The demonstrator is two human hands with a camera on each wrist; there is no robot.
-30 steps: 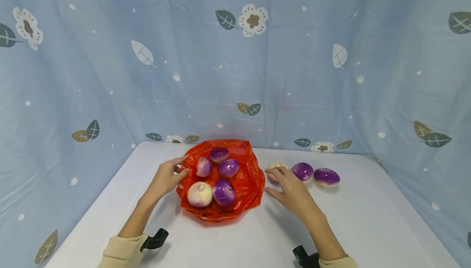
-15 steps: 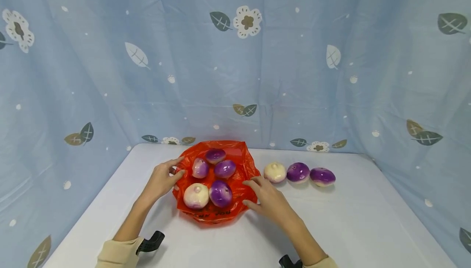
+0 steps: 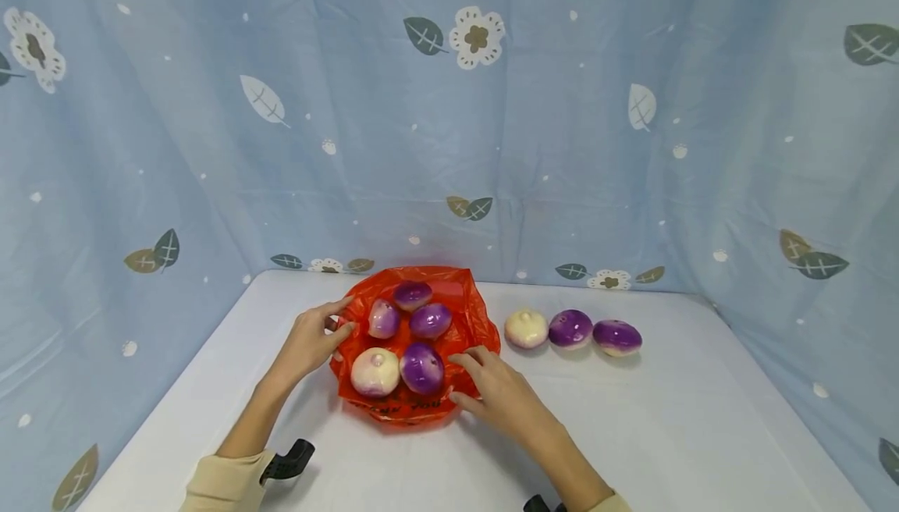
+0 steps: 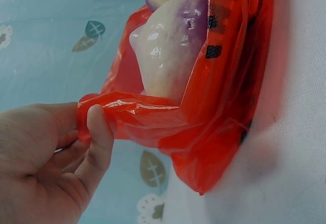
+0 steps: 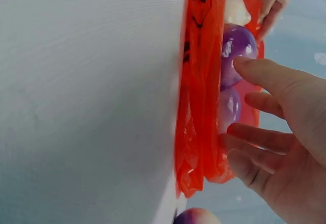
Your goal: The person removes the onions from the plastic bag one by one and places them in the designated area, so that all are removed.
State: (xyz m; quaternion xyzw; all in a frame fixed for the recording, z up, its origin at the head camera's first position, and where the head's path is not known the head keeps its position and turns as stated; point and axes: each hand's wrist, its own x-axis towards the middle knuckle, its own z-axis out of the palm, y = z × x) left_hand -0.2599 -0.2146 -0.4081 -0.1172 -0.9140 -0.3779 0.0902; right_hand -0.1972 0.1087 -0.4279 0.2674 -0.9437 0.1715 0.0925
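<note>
A red plastic bag [image 3: 465, 332] lies open on the table with several glossy purple-and-white turnips inside. Among them, a pale turnip [image 3: 375, 372] and a purple turnip [image 3: 422, 368] sit toward the front. My left hand [image 3: 309, 346] pinches the bag's left rim between thumb and fingers; in the left wrist view the red film [image 4: 137, 109] is drawn out toward the fingertips. Over the bag's right front side is my right hand [image 3: 502, 391], fingers spread and loosely bent, holding nothing. In the right wrist view its thumb overlaps a purple turnip [image 5: 239, 43].
Right of the bag, three more turnips stand in a row: a pale turnip [image 3: 526, 329], a purple turnip [image 3: 570, 329] and another purple turnip [image 3: 616, 338]. A white table [image 3: 667, 434] carries everything. Blue patterned curtain [image 3: 379, 145] encloses the back and sides.
My right hand has moved left, from beside the pale turnip outside to over the bag's right side. My left hand stays at the bag's left rim.
</note>
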